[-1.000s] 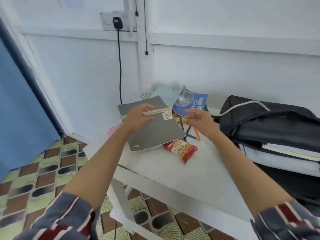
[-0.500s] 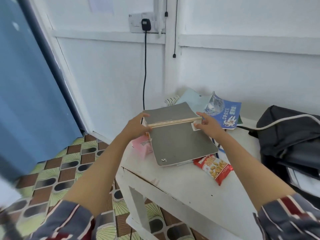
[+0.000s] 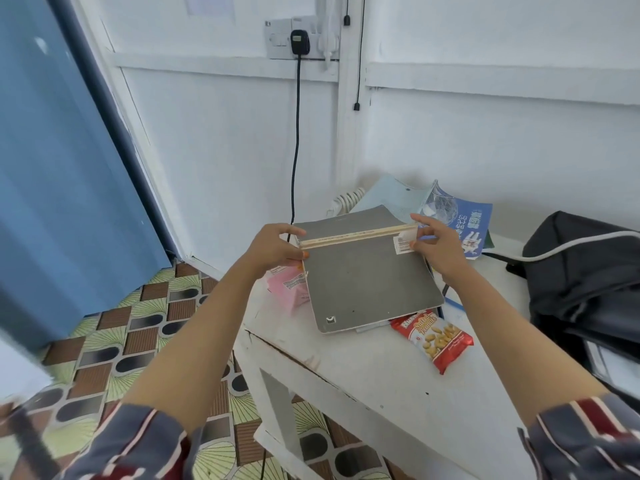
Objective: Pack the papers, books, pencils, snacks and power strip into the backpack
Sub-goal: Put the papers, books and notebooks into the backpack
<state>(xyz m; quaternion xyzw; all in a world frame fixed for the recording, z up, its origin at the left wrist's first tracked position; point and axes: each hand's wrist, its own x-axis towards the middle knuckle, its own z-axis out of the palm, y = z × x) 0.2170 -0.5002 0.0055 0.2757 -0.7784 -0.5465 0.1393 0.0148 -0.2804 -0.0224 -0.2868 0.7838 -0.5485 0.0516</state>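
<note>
A grey book (image 3: 363, 282) lies on the white table (image 3: 363, 368) with a bundle of wooden pencils (image 3: 356, 234) across its top. My left hand (image 3: 277, 247) pinches the left end of the pencils. My right hand (image 3: 434, 245) pinches their right end by the barcode sticker. A red peanut snack bag (image 3: 433, 337) lies just in front of the book. A pink packet (image 3: 289, 284) sits under the book's left edge. A blue booklet (image 3: 464, 220) and pale blue papers (image 3: 388, 195) lie behind. The black backpack (image 3: 581, 271) rests at the right.
A black plug sits in the wall socket (image 3: 298, 41), its cable (image 3: 295, 150) dropping behind the table. A white coiled cord (image 3: 348, 199) lies at the table's back corner. Blue pencils (image 3: 450, 301) poke out beside the book. Patterned floor tiles (image 3: 138, 323) lie to the left.
My right hand moved left onto the right end of the pencils while my left hand shifted to their left end. The view panned left and closer.
</note>
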